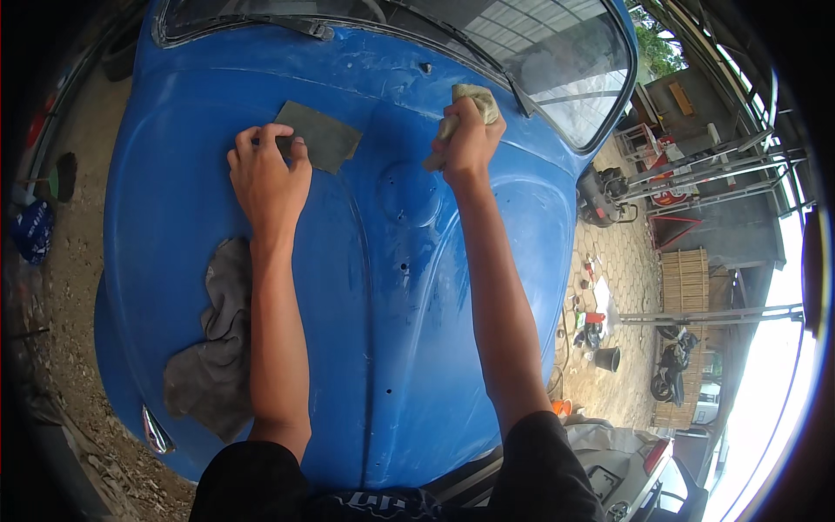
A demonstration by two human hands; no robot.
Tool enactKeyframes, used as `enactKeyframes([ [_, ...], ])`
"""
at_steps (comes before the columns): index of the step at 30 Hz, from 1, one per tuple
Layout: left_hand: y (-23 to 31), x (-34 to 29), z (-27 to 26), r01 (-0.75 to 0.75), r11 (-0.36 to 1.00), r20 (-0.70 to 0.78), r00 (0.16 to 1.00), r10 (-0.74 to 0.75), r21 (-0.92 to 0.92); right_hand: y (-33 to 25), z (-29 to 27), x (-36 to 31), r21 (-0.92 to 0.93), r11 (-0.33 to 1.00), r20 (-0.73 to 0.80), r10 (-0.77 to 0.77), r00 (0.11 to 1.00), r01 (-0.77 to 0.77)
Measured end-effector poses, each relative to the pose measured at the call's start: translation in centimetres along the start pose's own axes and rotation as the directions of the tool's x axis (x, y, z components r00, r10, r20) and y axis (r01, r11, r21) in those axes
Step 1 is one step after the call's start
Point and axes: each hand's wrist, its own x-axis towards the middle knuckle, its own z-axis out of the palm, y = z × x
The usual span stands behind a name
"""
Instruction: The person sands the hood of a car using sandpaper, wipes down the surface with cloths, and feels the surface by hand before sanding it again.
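Note:
A blue car hood [322,287] with dull, patchy paint fills the middle of the view. My left hand [271,178] is on its far left part, fingers curled, with thumb and index finger at the near left edge of a dark grey sheet of sandpaper [323,139]. The sheet lies almost flat against the hood. Farther right, my right hand [472,143] is wrapped round a pale, crumpled cloth [477,100], close to the raised centre of the hood. A small greyish edge sticks out below that hand's fingers. Beside my left forearm lies a rumpled grey cloth [222,348].
Beyond the hood are the windshield [557,70] and its wipers. On the paved ground at right stand a black bucket [607,358], a parked motorcycle [674,370] and scattered small items. A light-coloured car [622,474] is near at lower right.

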Motion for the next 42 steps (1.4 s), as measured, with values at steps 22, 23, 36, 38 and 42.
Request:
enactKeyframes([
  [22,0.0,0.0,-0.4,0.006,1.000,0.016,1.000,-0.006,-0.004,-1.7,-2.2,-2.6,0.007,0.999,0.077,0.043,0.996,-0.043],
  [23,-0.1,0.0,-0.3,0.004,1.000,0.016,1.000,-0.004,-0.002,-1.5,-2.3,-2.5,0.001,0.999,0.114,0.043,0.993,-0.043],
  [36,-0.5,-0.2,-0.5,0.002,1.000,0.004,1.000,-0.002,0.011,3.6,-3.4,-12.9,-0.684,0.326,0.537,-0.379,0.753,0.652],
  [38,-0.6,0.0,-0.8,-0.013,1.000,-0.008,1.000,0.013,0.014,3.4,-3.4,-15.8,-0.570,0.251,0.682,-0.386,0.621,0.782],
  [42,-0.7,-0.1,-0.9,-0.028,0.999,-0.017,0.999,0.028,0.022,4.4,-2.9,-9.1,-0.715,0.227,0.553,-0.395,0.734,0.661],
])
